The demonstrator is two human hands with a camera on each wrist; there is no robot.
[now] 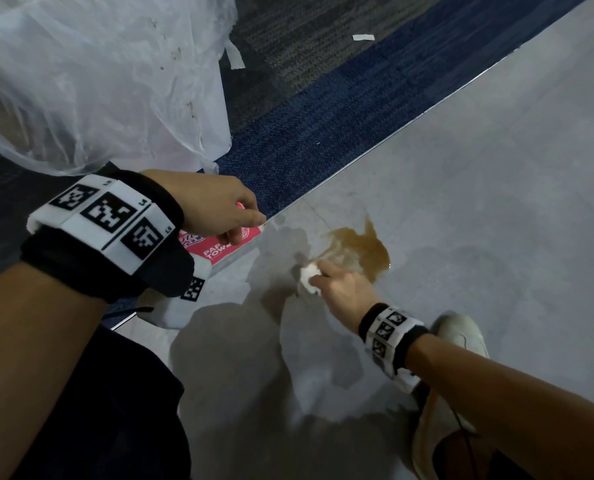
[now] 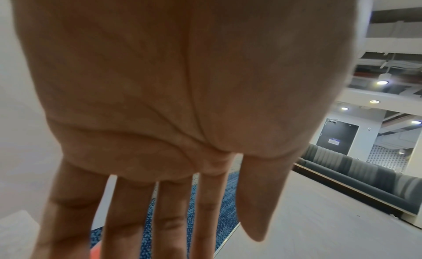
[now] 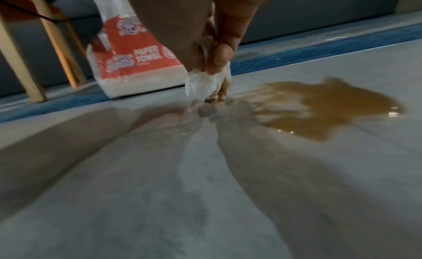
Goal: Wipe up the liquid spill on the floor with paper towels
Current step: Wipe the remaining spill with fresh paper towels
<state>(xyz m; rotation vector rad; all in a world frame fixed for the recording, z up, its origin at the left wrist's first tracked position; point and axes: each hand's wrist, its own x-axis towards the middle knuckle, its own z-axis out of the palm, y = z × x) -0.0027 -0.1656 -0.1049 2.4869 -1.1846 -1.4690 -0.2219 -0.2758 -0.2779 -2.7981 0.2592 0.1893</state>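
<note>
A brown puddle (image 1: 361, 252) lies on the grey floor (image 1: 496, 202) near the carpet edge. My right hand (image 1: 337, 282) pinches a crumpled white paper towel (image 1: 309, 277) and holds it down at the puddle's left edge. In the right wrist view the towel (image 3: 205, 84) has a brown, soaked tip touching the floor beside the puddle (image 3: 319, 107). A red and white paper towel pack (image 1: 226, 249) stands left of the spill. My left hand (image 1: 219, 209) hovers over the pack, and the left wrist view shows its fingers (image 2: 128, 217) straight and empty. Whether they touch the pack I cannot tell.
Blue and grey carpet (image 1: 323, 126) meets the floor along a metal strip (image 1: 392, 133). A clear plastic sheet (image 1: 98, 81) drapes something at the upper left. My shoe (image 1: 461, 334) rests at the lower right. Wooden legs (image 3: 20, 64) stand behind the pack (image 3: 137, 64).
</note>
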